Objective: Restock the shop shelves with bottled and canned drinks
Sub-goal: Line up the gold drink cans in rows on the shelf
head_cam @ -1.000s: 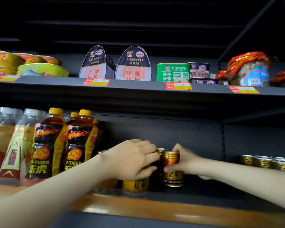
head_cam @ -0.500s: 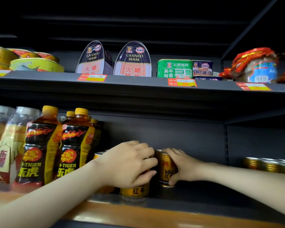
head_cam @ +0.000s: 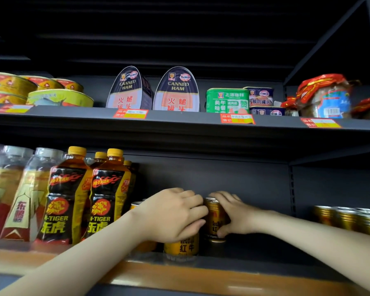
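Together, both hands reach onto the drinks shelf: the left hand curls over a front gold can, likely steadying it, while the right hand, just beside it, grips a second gold can, apparently seating it snugly against the row.

Your lower shelf holds Hi-Tiger bottles left, gold cans middle and right; your upper shelf holds ham tins.
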